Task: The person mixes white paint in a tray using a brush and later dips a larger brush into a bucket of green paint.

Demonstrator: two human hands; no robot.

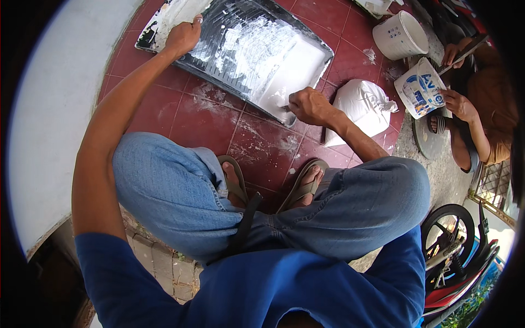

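A black paint tray (229,71) smeared with white paint lies on the floor before me, with a pool of white in its right end. My left hand (180,38) is closed on the tray's left portion near the top of the view. My right hand (309,106) is closed at the tray's near right corner, on a small greyish object I cannot make out, partly hidden by the fingers. A white sack (358,109) with a gathered top sits just right of that hand. My knees are bent below, feet in sandals.
At the right, another person (489,104) holds a white bucket (415,87) and a long flat tool (462,54). A second bucket (399,35) stands behind. A motorcycle (448,251) is at lower right. A white wall (54,120) runs along the left of the red tiled floor.
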